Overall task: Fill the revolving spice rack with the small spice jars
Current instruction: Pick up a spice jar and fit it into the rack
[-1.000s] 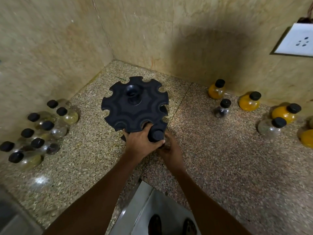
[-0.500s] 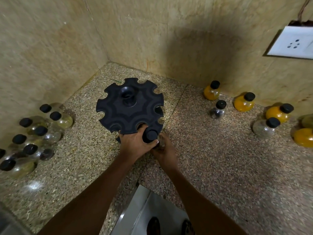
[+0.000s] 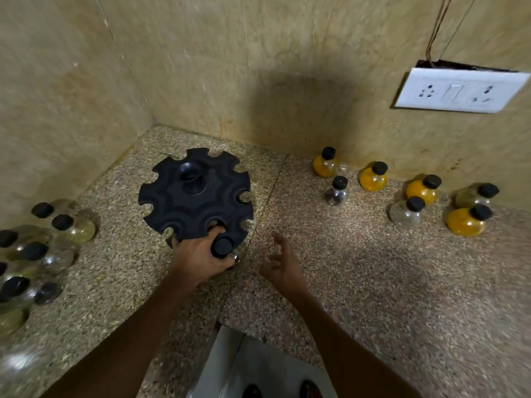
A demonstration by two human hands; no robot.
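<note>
Shoes [image 3: 277,390] are peeking in at the bottom edge, cut off, beside a pale floor strip below the speckled stone desk [image 3: 373,282]. Two bare forearms are reaching up from there. The left hand [image 3: 201,258] is resting against the near rim of the black spice rack [image 3: 195,196], its fingers [image 3: 215,231] curling over the rim and around a black-capped jar [image 3: 223,247] sitting in the nearest notch; the jar's glass body is mostly hidden behind the hand and the rack top, so its contents are hard to make out. The right hand [image 3: 280,261] is hovering just right of the rack, touching nothing, its fingers spread apart and blurred.

The rack is standing on the desk near the corner of the tiled walls, its round top showing open notches all around and a hollow hub in the middle; its base is hidden beneath the top.

Off to the left, a cluster of clear jars [image 3: 37,251] with black caps is crowding the desk edge, blurred and partly cut off by the frame. Farther right, along the back wall, yellow-filled jars [image 3: 373,177] and clear ones [image 3: 336,191] are standing well apart from the rack. Above them, a white socket plate [image 3: 459,90] is hanging on the wall with thin wires [image 3: 438,24] running upward out of view.
</note>
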